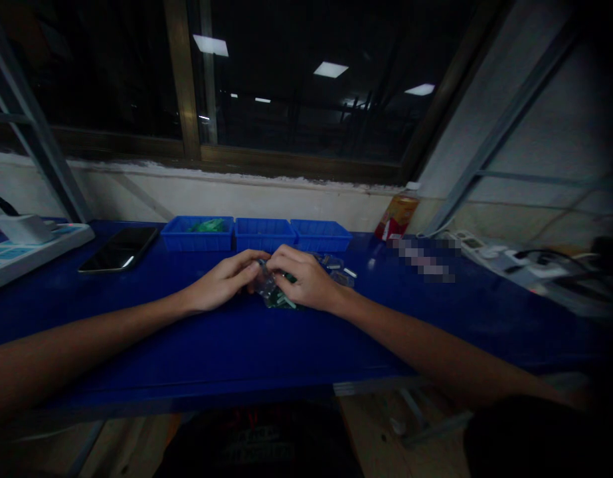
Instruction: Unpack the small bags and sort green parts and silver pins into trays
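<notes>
My left hand (230, 281) is closed, thumb and fingers pinching the edge of a clear, crinkled plastic bag (264, 285). Close against it, my right hand (309, 279) has its fingertips bent together at the same bag's top. Pale green and dark green small pieces (284, 301) show below my right hand; whether they lie inside the bag or under it I cannot tell. Just beyond my right hand are several small clear plastic packets or parts (340, 271) and a short white piece (350, 272).
Three blue bins line the back: the left bin (174, 241) holds green pieces (208, 226), beside the middle bin (265, 236) and right bin (322, 237). A phone (119, 249) and power strip (62, 240) lie left. A bottle (397, 216) and another power strip (515, 265) stand right.
</notes>
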`<state>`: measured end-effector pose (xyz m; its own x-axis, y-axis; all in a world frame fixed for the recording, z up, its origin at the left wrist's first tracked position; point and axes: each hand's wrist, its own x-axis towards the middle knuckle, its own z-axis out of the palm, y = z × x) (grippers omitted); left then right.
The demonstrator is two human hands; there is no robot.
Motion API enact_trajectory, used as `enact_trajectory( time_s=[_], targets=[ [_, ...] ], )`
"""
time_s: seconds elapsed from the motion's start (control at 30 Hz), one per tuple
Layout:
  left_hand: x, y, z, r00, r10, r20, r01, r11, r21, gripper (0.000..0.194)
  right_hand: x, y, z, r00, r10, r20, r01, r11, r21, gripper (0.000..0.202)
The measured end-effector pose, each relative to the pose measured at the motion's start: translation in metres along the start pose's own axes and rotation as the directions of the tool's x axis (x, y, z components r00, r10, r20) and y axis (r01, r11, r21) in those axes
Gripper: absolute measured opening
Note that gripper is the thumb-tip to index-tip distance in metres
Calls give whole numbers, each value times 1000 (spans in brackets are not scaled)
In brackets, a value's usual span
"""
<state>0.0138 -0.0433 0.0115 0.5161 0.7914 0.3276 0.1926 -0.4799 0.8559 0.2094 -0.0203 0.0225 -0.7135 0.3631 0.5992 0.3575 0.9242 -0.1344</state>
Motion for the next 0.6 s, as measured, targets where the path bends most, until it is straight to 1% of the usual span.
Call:
enact_trajectory(
  time_s=[0.1, 0.17, 0.23, 0.27, 0.33, 0.4, 0.43, 0.5, 0.6],
  targets=[
    [2, -2, 1, 999, -26, 24, 27, 999, -30, 28, -1, -4, -1, 998, -33, 45, 33, 999, -15, 19],
    [3, -3, 1, 1000, -24, 0, 24, 999, -48, 22, -1, -7, -1, 999, -19, 44, 19, 1000, -2, 21],
    [3, -4, 1, 998, -10, -66, 6, 998, -67, 19, 0, -11, 1, 998, 63, 3, -63, 996, 68, 19],
    [3, -4, 2, 994, -1, -105, -7, 997, -75, 18, 1, -12, 2, 990, 137, -28, -132, 982, 133, 17],
    [3, -2, 2, 984, 16, -179, -32, 996, -83, 19, 3, -13, 5, 951, 304, -51, -275, 912, 305, 13],
    [3, 0, 3, 970, 35, -240, -57, 995, -86, 19, 6, -14, 7, 898, 440, 12, -393, 788, 474, 12],
    [3, 1, 3, 964, 42, -263, -66, 994, -86, 19, 7, -15, 8, 874, 481, 62, -436, 723, 536, 14],
    [3, 2, 2, 954, 55, -293, -81, 994, -77, 18, 9, -17, 8, 840, 519, 161, -497, 614, 613, 21],
    [3, 2, 2, 947, 69, -314, -89, 995, -50, 16, 10, -22, 5, 815, 532, 229, -526, 515, 677, 27]
  ],
)
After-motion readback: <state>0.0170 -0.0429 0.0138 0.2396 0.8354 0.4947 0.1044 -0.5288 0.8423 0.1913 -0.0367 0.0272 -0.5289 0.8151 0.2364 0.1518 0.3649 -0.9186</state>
